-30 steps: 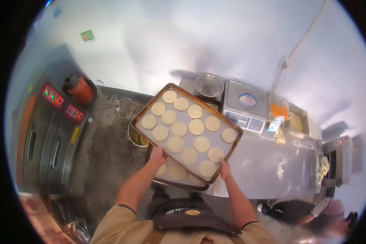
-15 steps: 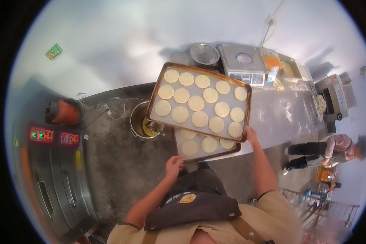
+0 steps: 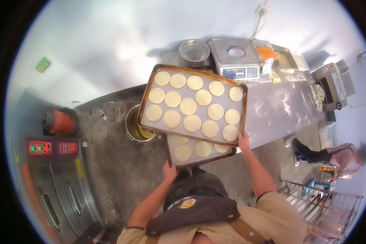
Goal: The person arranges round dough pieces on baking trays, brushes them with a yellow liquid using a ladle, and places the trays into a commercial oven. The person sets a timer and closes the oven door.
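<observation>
Two rimmed baking trays overlap in front of me at the table's near edge. The upper baking tray (image 3: 210, 136) is tilted, its lining covered with several rows of pale, flat dough rounds (image 3: 188, 106). Under its near side shows part of the lower baking tray (image 3: 191, 162), with more dough rounds (image 3: 183, 153) on it. My left hand (image 3: 170, 171) is closed on the near left corner of the lower tray. At the near right corner of the upper tray, my right hand (image 3: 243, 142) grips the rim; its fingers below are hidden.
A floured worktable (image 3: 276, 105) carries a digital scale (image 3: 236, 59) and a metal bowl (image 3: 194, 51). A metal pot (image 3: 135, 126) stands left of the trays. A deck oven (image 3: 61, 191) is at the left, a wire rack (image 3: 317, 207) at lower right. Another person (image 3: 331, 155) stands at the right.
Both trays sit slightly further left in view. My left hand has closed on the lower tray's corner. My right hand stays at the upper tray's corner. The other person has turned and bent forward.
</observation>
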